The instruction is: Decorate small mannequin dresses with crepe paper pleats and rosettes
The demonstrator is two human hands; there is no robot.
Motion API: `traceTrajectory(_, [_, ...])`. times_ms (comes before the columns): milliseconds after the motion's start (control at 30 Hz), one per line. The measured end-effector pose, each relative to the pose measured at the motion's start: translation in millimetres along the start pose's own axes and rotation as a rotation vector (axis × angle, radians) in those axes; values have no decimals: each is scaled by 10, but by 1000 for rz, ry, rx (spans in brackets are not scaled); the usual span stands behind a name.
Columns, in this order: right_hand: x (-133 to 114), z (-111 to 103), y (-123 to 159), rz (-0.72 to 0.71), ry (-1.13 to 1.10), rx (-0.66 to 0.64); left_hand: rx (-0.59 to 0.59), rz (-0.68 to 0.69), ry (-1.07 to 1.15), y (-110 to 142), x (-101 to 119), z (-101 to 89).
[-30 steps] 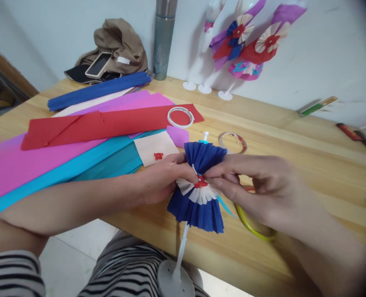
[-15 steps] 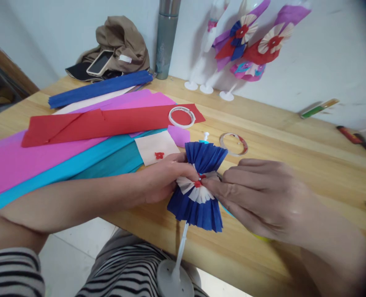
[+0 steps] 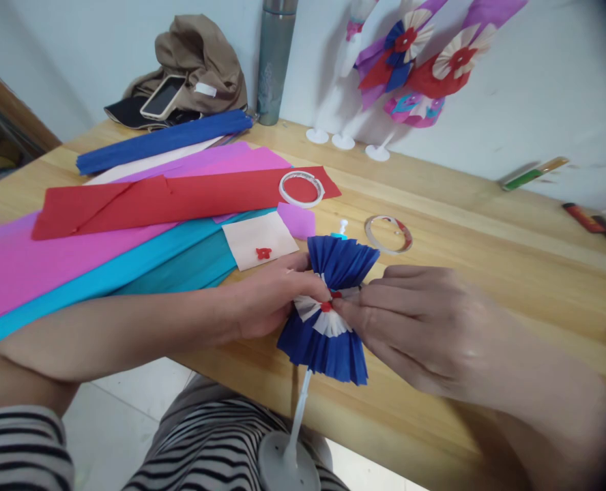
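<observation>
A pleated blue paper ornament with a white fan and a small red flower at its middle sits on a white stick with a round base. My left hand grips the ornament from the left, fingers curled round its waist. My right hand comes in from the right, its fingertips pressed together on the red flower at the centre.
Sheets of red, pink, cyan and blue crepe paper lie on the wooden table. Two tape rings, a cream paper scrap with a red flower, finished ornaments, a flask, a phone on a brown cloth, pens at right.
My right hand has shifted left and flattened over the ornament's right side, covering the yellow-green ring beneath it. The camera tilted slightly. My left hand kept its grip.
</observation>
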State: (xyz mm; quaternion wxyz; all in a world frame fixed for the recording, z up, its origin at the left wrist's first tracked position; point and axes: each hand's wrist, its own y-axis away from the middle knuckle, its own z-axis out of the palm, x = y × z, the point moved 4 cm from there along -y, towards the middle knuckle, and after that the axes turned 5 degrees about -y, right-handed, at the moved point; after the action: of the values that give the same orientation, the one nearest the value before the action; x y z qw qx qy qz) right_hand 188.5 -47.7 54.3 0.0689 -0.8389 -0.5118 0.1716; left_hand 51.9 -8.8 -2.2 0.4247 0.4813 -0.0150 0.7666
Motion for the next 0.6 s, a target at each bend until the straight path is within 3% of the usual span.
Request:
traceTrajectory(133, [69,-55,-33,30,-102,-11,-10,-13,19,-48,-20,-20])
traceTrajectory(233, [106,-153,-54,52,-258,73,3,-18,6,-67,-12,-30])
traceTrajectory(367, [197,-259,-48,218,-409,313,20,-19,14,-74,-2,-47])
traceTrajectory(500, [554,-198,151,519,-565,692,-19,-10,31,-64,1,-37])
traceTrajectory(567, [791,-84,264,585,-654,791,-70,0,38,-37,11,-1])
traceTrajectory(600, [902,-8,293,604,-673,768,-104,7,40,-18,21,25])
